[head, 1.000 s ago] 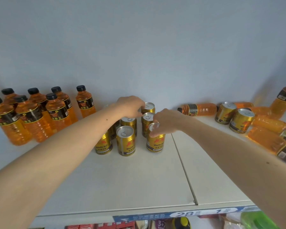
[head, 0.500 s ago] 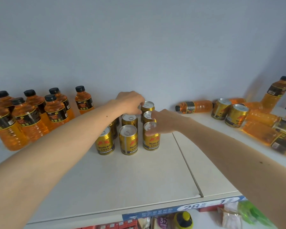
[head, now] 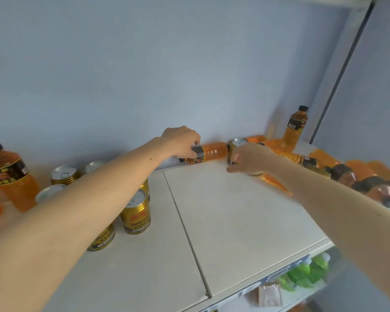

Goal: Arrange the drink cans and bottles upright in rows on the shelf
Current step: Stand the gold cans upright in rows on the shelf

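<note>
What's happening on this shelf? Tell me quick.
A person is stocking the shelf. The left hand is on a bottle lying on its side by the back wall, and the right hand wraps a gold can. Gold cans already stand upright at left; more bottles lie toppled at right.

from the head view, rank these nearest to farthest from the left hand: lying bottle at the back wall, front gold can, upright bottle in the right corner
1. Lying bottle, under the left hand.
2. Front gold can, nearer the shelf's front.
3. Upright bottle, far right corner.

Pale blue wall (head: 144, 64) behind white shelf (head: 234, 210)
</note>
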`<state>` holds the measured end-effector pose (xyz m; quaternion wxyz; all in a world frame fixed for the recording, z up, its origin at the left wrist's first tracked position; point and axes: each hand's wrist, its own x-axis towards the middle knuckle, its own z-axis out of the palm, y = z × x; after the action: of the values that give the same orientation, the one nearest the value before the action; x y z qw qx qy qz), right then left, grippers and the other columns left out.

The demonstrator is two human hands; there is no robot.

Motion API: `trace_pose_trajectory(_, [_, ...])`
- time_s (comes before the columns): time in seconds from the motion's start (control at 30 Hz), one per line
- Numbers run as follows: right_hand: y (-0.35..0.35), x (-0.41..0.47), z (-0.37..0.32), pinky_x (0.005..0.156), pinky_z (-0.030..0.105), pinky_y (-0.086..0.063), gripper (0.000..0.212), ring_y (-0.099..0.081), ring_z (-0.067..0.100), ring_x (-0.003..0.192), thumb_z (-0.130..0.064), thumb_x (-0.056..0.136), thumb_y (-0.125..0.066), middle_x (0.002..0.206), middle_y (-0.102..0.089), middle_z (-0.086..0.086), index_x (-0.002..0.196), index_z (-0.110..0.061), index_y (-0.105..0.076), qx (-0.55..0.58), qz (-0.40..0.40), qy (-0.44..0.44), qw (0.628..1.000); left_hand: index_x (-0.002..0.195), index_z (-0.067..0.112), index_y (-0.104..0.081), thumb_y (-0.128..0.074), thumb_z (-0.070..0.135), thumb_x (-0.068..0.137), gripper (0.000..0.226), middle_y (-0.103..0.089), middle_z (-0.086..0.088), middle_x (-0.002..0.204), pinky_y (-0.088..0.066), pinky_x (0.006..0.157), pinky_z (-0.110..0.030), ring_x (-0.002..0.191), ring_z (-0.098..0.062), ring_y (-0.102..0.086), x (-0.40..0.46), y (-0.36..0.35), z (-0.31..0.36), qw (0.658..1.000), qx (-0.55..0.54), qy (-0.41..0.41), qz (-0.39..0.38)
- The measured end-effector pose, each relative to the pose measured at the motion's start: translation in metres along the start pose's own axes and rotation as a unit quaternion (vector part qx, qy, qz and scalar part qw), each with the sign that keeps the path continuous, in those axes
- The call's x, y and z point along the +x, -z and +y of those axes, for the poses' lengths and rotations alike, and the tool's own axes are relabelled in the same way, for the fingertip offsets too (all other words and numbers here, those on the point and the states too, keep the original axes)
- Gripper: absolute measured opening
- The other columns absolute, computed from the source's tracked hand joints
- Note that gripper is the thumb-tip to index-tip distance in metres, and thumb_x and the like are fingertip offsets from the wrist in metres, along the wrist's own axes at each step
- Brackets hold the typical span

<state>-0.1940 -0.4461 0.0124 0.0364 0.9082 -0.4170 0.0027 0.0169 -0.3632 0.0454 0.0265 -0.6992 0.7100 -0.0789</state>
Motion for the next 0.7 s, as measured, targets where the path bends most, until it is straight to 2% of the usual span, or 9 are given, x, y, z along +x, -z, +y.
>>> trace_pose_trajectory(0.13, [0.007,0.014,0.062,0.06,0.029,-0.043,0.046,-0.058,0.022,0.094,-0.053,0.078,-0.059,0.105,-0.062,0.0,0.111,-0.021,-0.06,-0.029,0.02,-0.04,0.999,0.132,0.027,-0.049,-0.059,0.042,0.088,0.047,-0.055,0.003,0.126,-0.046,0.078,-0.036,0.112,-0.02,-0.051,0.054,-0.005,0.029,0.999,-0.029,-0.011,-0.018])
trace_pose_trajectory(0.23, [0.003,0.024,0.096,0.057,0.026,-0.04,0.06,-0.059,0.022,0.094,-0.054,0.075,-0.069,0.108,-0.063,0.002,0.12,-0.018,-0.056,-0.032,0.019,-0.051,0.998,0.136,0.029,-0.045,-0.058,0.045,0.087,0.053,-0.052,0.003,0.132,-0.046,0.08,-0.036,0.117,-0.021,-0.05,0.091,-0.014,0.049,0.999,-0.043,-0.013,-0.023])
trace_pose_trajectory(0.37, [-0.007,0.039,0.123,0.077,0.033,-0.05,0.075,-0.056,0.024,0.107,-0.056,0.068,-0.076,0.12,-0.059,0.002,0.127,-0.017,-0.05,-0.013,-0.019,-0.027,0.999,0.131,0.025,-0.045,-0.065,0.045,0.083,0.056,-0.049,-0.001,0.128,-0.049,0.083,-0.042,0.116,-0.024,-0.051,0.131,-0.027,0.073,0.997,-0.057,-0.017,-0.045])
trace_pose_trajectory(0.4, [-0.011,0.043,0.128,0.081,0.035,-0.051,0.075,-0.055,0.023,0.106,-0.057,0.068,-0.076,0.119,-0.058,0.002,0.127,-0.017,-0.05,-0.006,-0.023,-0.015,1.0,0.129,0.025,-0.046,-0.067,0.044,0.081,0.055,-0.047,-0.001,0.128,-0.049,0.083,-0.043,0.116,-0.024,-0.051,0.14,-0.03,0.078,0.997,-0.055,-0.021,-0.048])
trace_pose_trajectory(0.47, [-0.017,0.051,0.133,0.079,0.038,-0.052,0.073,-0.056,0.022,0.099,-0.057,0.068,-0.075,0.113,-0.059,0.001,0.124,-0.018,-0.05,0.004,-0.03,0.007,1.0,0.139,0.026,-0.037,-0.07,0.041,0.08,0.069,-0.039,0.0,0.14,-0.049,0.086,-0.043,0.123,-0.025,-0.047,0.154,-0.033,0.087,0.997,-0.053,-0.023,-0.058])
trace_pose_trajectory(0.53, [-0.024,0.059,0.138,0.078,0.039,-0.053,0.07,-0.057,0.021,0.094,-0.055,0.068,-0.075,0.108,-0.06,0.001,0.121,-0.018,-0.05,0.025,-0.042,0.023,0.999,0.15,0.024,-0.023,-0.071,0.038,0.081,0.085,-0.028,0.0,0.153,-0.046,0.095,-0.045,0.134,-0.025,-0.038,0.165,-0.035,0.094,0.996,-0.049,-0.02,-0.075])
trace_pose_trajectory(0.57, [-0.026,0.062,0.14,0.079,0.04,-0.054,0.068,-0.058,0.021,0.093,-0.054,0.068,-0.076,0.106,-0.061,0.002,0.12,-0.018,-0.052,0.038,-0.054,0.023,0.998,0.151,0.022,-0.021,-0.071,0.035,0.081,0.086,-0.027,-0.001,0.154,-0.044,0.099,-0.046,0.135,-0.025,-0.037,0.169,-0.035,0.097,0.995,-0.047,-0.022,-0.087])
trace_pose_trajectory(0.63, [-0.032,0.069,0.146,0.079,0.042,-0.055,0.066,-0.06,0.022,0.091,-0.053,0.065,-0.077,0.103,-0.063,0.002,0.117,-0.019,-0.054,0.068,-0.066,0.02,0.995,0.147,0.021,-0.031,-0.072,0.03,0.082,0.078,-0.038,-0.005,0.147,-0.045,0.099,-0.047,0.13,-0.028,-0.043,0.177,-0.037,0.1,0.992,-0.043,-0.033,-0.111])
trace_pose_trajectory(0.7, [-0.035,0.073,0.148,0.069,0.04,-0.055,0.067,-0.06,0.019,0.083,-0.058,0.06,-0.076,0.095,-0.063,-0.001,0.111,-0.02,-0.054,0.064,-0.063,0.014,0.996,0.142,0.02,-0.039,-0.071,0.028,0.083,0.068,-0.044,-0.007,0.139,-0.048,0.094,-0.046,0.121,-0.028,-0.049,0.181,-0.038,0.101,0.992,-0.036,-0.037,-0.118])
